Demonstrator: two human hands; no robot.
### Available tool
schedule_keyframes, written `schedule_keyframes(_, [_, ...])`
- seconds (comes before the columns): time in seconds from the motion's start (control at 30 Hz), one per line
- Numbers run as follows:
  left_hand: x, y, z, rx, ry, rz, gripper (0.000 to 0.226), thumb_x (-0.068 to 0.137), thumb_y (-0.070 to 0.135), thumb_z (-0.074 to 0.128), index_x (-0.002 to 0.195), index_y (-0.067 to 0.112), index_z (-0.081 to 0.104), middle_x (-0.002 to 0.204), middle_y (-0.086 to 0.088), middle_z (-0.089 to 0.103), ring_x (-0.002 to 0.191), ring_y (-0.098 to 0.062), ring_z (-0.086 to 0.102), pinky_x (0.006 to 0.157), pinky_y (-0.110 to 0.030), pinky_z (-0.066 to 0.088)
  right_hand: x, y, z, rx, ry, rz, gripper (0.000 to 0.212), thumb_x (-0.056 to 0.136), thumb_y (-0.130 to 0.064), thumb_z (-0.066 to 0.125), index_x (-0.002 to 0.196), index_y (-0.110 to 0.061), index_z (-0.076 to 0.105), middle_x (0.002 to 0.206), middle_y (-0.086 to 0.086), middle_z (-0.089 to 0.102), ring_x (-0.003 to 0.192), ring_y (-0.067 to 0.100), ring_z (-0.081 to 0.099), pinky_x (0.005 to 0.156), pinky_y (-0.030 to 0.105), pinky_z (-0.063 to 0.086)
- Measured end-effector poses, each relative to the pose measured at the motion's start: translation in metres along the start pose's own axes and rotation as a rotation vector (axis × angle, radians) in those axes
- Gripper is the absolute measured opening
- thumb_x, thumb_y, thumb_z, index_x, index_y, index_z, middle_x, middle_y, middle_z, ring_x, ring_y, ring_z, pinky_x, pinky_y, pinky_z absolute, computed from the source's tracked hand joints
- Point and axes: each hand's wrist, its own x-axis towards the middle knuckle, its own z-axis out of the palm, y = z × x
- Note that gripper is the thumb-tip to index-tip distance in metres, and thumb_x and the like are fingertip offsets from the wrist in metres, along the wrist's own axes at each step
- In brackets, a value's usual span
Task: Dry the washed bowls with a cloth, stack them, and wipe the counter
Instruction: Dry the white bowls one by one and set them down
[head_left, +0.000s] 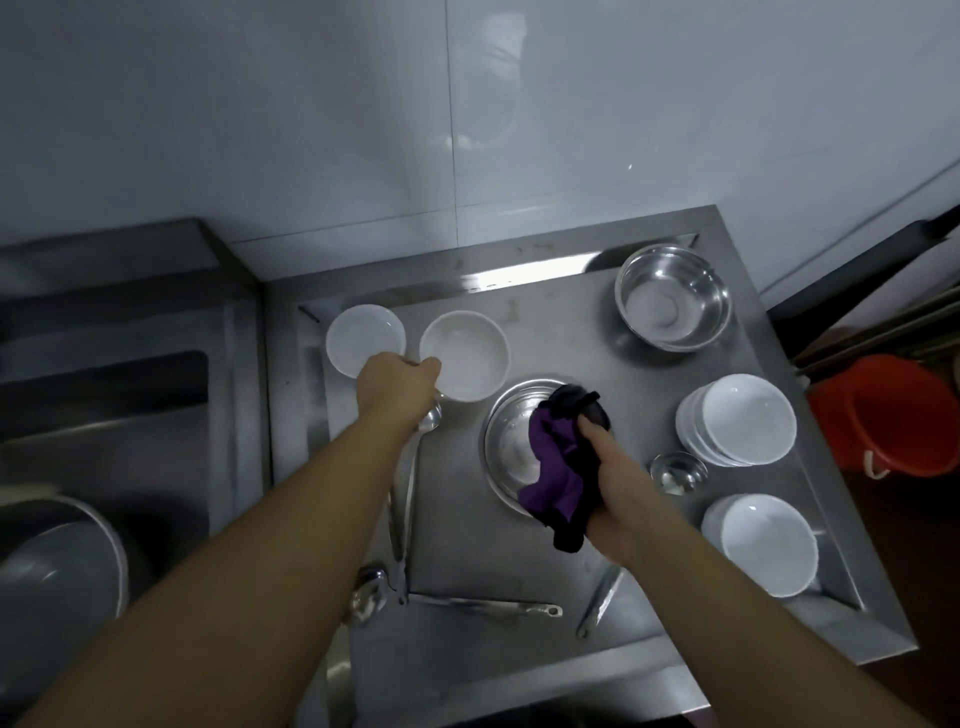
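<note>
Purple cloth (558, 467) hides steel bowl (506, 441), ladle (415, 467) under arm

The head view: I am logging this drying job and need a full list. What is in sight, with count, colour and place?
single white bowls: two, white, far left of counter
white bowl stacks: two, white, right side
steel bowls: two large, silver, far right and centre; one small beside the stacks
ladles: two, silver, near left
tongs: one, silver, near edge
cloth: one, purple and black, over centre steel bowl
counter: one, steel
bucket: one, orange, right, on floor
sink: one, steel, left
left hand: grips nearer white bowl's rim
right hand: holds cloth
</note>
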Motion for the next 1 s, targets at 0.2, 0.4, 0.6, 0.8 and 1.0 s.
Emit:
schedule_keyframes(0.2, [-0.063, -0.007, -0.020, -0.354, -0.018, -0.071, 0.017, 0.088, 0.028, 0.075, 0.087, 0.011, 0.072, 0.095, -0.014, 0.075, 0.079, -0.029, 0.075, 0.068, -0.050, 0.068, -0.048, -0.020, 0.017, -0.203, -0.075, -0.230, 0.031, 0.104, -0.035, 0.064, 0.133, -0.025, 0.067, 0.121, 0.005, 0.079, 0.112, 0.029, 0.075, 0.101, 0.059, 0.057])
schedule_keyframes(0.4, [-0.156, -0.015, -0.028, -0.581, -0.124, -0.131, 0.013, 0.096, 0.020, 0.068, 0.097, 0.010, 0.060, 0.108, -0.016, 0.069, 0.098, -0.032, 0.072, 0.066, -0.035, 0.064, -0.109, -0.026, 0.025, -0.726, -0.116, -0.570, 0.007, 0.092, -0.042, 0.072, 0.099, -0.044, 0.073, 0.099, -0.005, 0.079, 0.095, 0.024, 0.076, 0.082, 0.044, 0.064])
schedule_keyframes(0.6, [-0.257, 0.003, -0.034, -0.822, -0.354, -0.063, 0.028, 0.097, 0.036, 0.069, 0.109, 0.013, 0.079, 0.111, -0.016, 0.079, 0.093, -0.027, 0.079, 0.073, -0.039, 0.064, -0.157, -0.030, 0.009, -1.303, -0.188, -1.010, 0.032, 0.093, -0.044, 0.070, 0.124, -0.042, 0.063, 0.105, -0.019, 0.069, 0.099, 0.006, 0.063, 0.091, 0.030, 0.053])
schedule_keyframes(0.8, [-0.322, 0.016, -0.036, -0.993, -0.490, 0.026, 0.049, 0.106, 0.048, 0.048, 0.138, 0.018, 0.069, 0.136, -0.016, 0.070, 0.125, -0.030, 0.068, 0.093, -0.040, 0.059, -0.193, -0.034, -0.007, -1.308, -0.276, -1.243, 0.035, 0.094, -0.035, 0.072, 0.128, -0.036, 0.064, 0.104, -0.012, 0.066, 0.093, 0.005, 0.059, 0.085, 0.025, 0.050])
schedule_keyframes(1.0, [-0.351, 0.010, -0.041, -1.027, -0.532, 0.023, 0.061, 0.108, 0.060, 0.033, 0.144, 0.023, 0.064, 0.147, -0.014, 0.063, 0.135, -0.029, 0.061, 0.108, -0.042, 0.052, -0.220, -0.032, -0.017, -1.310, -0.378, -1.316, 0.046, 0.088, -0.025, 0.073, 0.133, -0.032, 0.064, 0.113, -0.007, 0.067, 0.096, 0.013, 0.063, 0.086, 0.033, 0.055])
